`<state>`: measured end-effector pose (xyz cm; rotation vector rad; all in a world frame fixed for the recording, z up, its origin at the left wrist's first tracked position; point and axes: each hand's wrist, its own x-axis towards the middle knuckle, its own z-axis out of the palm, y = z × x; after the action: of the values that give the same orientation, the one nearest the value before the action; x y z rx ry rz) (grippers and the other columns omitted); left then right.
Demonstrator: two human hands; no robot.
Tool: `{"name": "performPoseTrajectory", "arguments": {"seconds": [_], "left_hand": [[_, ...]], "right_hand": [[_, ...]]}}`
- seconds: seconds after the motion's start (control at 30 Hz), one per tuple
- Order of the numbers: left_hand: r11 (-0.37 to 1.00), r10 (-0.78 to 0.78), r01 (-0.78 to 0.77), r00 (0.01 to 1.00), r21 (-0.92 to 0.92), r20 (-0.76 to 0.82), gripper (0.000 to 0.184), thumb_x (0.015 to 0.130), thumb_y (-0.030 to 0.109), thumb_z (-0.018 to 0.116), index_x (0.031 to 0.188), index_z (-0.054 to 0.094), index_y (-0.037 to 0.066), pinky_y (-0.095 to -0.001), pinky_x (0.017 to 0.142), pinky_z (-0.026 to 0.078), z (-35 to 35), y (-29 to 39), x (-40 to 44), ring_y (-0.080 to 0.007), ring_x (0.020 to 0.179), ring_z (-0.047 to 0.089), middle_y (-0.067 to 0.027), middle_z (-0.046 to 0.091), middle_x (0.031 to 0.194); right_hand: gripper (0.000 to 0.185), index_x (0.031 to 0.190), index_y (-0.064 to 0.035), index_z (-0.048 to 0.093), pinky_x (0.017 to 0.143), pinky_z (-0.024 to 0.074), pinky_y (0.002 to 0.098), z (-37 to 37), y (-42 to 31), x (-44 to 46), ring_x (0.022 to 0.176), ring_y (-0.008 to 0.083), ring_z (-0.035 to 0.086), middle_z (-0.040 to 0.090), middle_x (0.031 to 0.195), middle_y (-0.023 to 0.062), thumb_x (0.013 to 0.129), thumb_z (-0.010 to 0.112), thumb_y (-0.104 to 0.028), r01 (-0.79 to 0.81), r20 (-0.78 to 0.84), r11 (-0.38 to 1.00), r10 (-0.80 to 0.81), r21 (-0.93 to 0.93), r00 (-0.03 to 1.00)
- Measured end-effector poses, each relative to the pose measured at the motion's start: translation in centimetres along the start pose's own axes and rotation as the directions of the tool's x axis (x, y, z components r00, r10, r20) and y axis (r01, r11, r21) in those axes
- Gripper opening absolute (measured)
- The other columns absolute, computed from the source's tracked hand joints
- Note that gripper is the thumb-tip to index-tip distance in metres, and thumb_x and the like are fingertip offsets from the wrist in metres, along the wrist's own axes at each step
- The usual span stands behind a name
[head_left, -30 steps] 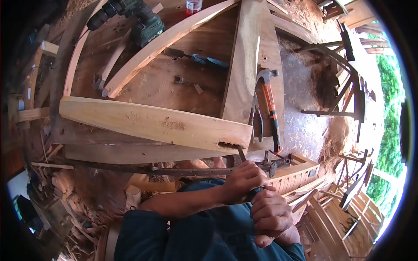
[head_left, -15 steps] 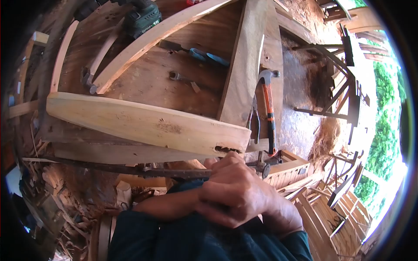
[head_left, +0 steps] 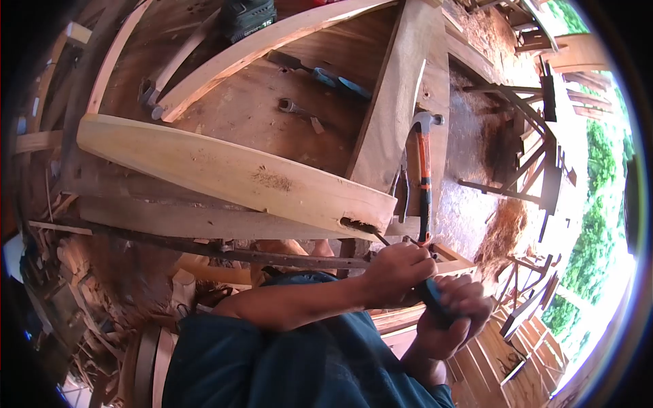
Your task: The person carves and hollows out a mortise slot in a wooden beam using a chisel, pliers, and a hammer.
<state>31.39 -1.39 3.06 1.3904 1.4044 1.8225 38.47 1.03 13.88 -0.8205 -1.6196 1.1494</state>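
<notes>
A long pale tapered board [head_left: 238, 170] lies across the bench, with a ragged dark slot near its right end. A chisel [head_left: 435, 302] with a dark blue-green handle slants from lower right toward that slot, its thin blade reaching the slot's right end. My left hand [head_left: 401, 272] is closed round the chisel where blade and handle meet. Lower right, my right hand [head_left: 456, 316] has its fingers wrapped about the rear of the handle.
An orange and black claw hammer [head_left: 425, 177] and pliers [head_left: 401, 187] lie right of a wide beam [head_left: 391, 95]. Behind the board are a blue-handled tool [head_left: 333, 78], another hammer [head_left: 151, 98] and a drill's base [head_left: 248, 20]. A metal bar clamp [head_left: 272, 257] runs along the near edge.
Half a second ago my hands were bunched together in front of my body, near the slot. Now they are further right and spread along the chisel, whose handle shows. The pale board slants more in view.
</notes>
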Motion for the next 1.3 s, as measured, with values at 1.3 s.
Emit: {"name": "performPoseTrajectory", "arguments": {"seconds": [1.3], "left_hand": [[0.926,-0.164,0.088,0.969,0.368,0.183,0.032,0.075,0.018,0.078,0.100,0.061,0.008,-0.0433,0.083,0.049,-0.4,-3.4,-0.6,-0.0287,0.092,0.063,-0.0078,0.063,0.089]], "right_hand": [[0.015,0.100,0.0005,0.070,0.069,0.0543,0.0305,-7.1,4.9,3.6,0.076,0.0161,0.069,0.072,0.083,0.0108,0.089,0.075,-0.009,-0.276,0.266,0.724,0.537,-0.632,0.800]]}}
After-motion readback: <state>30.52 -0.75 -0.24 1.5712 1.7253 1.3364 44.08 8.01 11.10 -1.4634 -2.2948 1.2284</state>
